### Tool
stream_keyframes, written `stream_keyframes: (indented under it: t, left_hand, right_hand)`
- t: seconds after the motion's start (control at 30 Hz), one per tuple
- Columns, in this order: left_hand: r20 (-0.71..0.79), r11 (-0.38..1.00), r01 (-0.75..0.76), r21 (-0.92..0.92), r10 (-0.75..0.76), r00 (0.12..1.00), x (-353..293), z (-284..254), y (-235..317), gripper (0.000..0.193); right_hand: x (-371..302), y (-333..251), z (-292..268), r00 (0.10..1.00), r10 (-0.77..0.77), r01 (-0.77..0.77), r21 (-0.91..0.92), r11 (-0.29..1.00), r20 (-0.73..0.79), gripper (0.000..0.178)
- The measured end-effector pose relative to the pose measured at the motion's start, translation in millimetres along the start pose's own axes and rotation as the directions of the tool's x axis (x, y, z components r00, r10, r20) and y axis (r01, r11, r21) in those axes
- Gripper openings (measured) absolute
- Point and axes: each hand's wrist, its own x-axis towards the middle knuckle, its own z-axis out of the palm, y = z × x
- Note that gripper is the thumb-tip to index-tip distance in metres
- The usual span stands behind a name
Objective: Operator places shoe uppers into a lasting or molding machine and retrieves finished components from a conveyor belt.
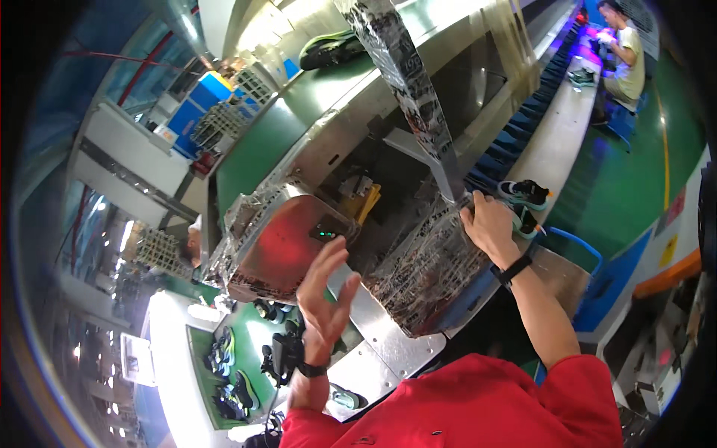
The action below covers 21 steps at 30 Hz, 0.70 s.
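My left hand (323, 299) is raised with fingers stretched and apart, holding nothing. It is nearest to a rounded machine housing (280, 243) lit red, with a small display (326, 234) glowing green beside the fingertips. My right hand (489, 228) rests at the far right corner of a plastic-wrapped machine cover (426, 269), thumb apart from the fingers, which bend slightly over the edge. Just beyond it are a black and white sneaker (525, 193) and a second shoe (525, 222), partly hidden by the hand. A wrapped upright bar (407, 82) meets the cover near my right fingertips.
A green conveyor belt (261, 149) carries a dark shoe (328, 51). Several shoes (237, 392) lie on a lit green-topped bench at lower left. Along the right runs a long line (549, 134); a seated person (626, 60) works at its far end. A blue tubular frame (579, 243) stands at right.
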Motion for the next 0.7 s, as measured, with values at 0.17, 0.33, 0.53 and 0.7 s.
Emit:
stream_keyframes:
  t: [0.17, 0.33, 0.53, 0.7]
  left_hand:
    - [0.013, 0.867, -0.239, 0.437, 0.260, 0.966, 98, -32, -2, 0.029]
    - [0.062, 0.653, -0.275, 0.706, 0.330, 0.942, 198, -63, -28, 0.033]
    - [-0.061, 0.651, -0.125, 0.749, 0.255, 0.965, 303, -81, -71, 0.048]
    - [0.163, 0.655, -0.426, 0.624, 0.424, 0.891, 387, -106, -185, 0.045]
  right_hand:
    - [-5, 36, 1, 0.925, -0.346, 0.359, 0.066, 0.931, -0.153, 0.049]
    - [-8, 22, -9, 0.967, -0.213, 0.238, 0.202, 0.950, -0.141, 0.037]
    - [-6, 26, -10, 0.963, -0.171, 0.232, 0.323, 0.918, -0.207, 0.023]
    - [-4, 22, -7, 0.968, -0.133, 0.205, 0.366, 0.908, -0.213, 0.020]
